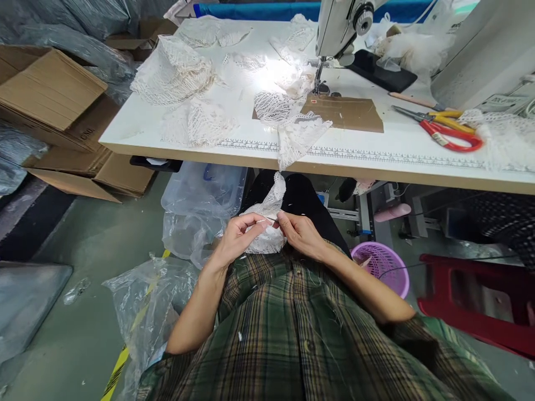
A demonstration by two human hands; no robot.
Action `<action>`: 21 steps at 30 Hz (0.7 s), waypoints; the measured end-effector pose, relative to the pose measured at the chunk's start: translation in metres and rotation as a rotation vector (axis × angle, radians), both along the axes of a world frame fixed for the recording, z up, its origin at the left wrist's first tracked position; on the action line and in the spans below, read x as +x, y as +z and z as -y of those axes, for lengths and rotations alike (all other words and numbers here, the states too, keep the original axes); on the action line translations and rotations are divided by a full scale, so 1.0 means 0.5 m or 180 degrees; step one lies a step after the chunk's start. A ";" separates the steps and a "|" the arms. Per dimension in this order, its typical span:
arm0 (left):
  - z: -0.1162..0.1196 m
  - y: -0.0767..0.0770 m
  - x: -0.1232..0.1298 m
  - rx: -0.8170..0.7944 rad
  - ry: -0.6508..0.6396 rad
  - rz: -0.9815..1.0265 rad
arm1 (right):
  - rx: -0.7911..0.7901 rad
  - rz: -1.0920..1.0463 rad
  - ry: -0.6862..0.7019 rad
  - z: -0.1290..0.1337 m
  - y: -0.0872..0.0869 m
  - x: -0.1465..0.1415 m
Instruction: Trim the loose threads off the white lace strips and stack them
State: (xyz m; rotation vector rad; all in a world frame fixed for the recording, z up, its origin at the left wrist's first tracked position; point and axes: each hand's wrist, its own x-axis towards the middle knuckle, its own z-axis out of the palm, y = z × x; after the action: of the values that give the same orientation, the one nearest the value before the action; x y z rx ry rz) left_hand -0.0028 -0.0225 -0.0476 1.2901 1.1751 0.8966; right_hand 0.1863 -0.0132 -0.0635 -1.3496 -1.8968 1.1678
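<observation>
White lace fabric (267,243) lies bunched in my lap, and a strip of it rises toward the table edge. My left hand (238,238) is closed, pinching the lace between thumb and fingers. Close beside it, my right hand (304,235) is also closed, with thumb and fingertips around a small, thin dark tool (272,220). Its tip points at the lace by my left thumb; most of it is hidden, so its kind is unclear. Above my lap, another lace piece (298,139) hangs over the table's front edge.
A sewing machine (338,33) stands on the white table (234,120) with a brown card (346,114) by its needle. Red-handled pliers (449,131) and lace piles (175,72) lie there too. Cardboard boxes (50,89), a purple basket (387,267) and a red stool (463,289) surround me.
</observation>
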 end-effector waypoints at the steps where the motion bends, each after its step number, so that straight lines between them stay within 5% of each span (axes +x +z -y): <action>1: -0.001 0.002 0.000 -0.0007 -0.0029 -0.0010 | 0.0044 -0.0005 0.0048 -0.001 0.003 -0.001; 7: -0.005 -0.003 -0.004 -0.0176 -0.0050 -0.0079 | 0.0225 0.0083 0.0114 -0.010 0.003 -0.022; 13: -0.014 -0.014 -0.002 -0.0240 0.0023 -0.0038 | 0.0235 -0.0223 -0.0343 -0.015 -0.010 -0.015; 21: -0.056 -0.006 -0.009 0.0103 0.0345 -0.0199 | 0.0627 -0.0912 -0.1722 -0.091 -0.020 -0.035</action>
State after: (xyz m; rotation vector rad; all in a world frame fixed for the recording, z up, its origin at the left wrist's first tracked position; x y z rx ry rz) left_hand -0.0075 0.0057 -0.0505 1.2982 1.2942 0.9634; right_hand 0.1690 0.0322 -0.0733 -1.3799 -1.2930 0.8220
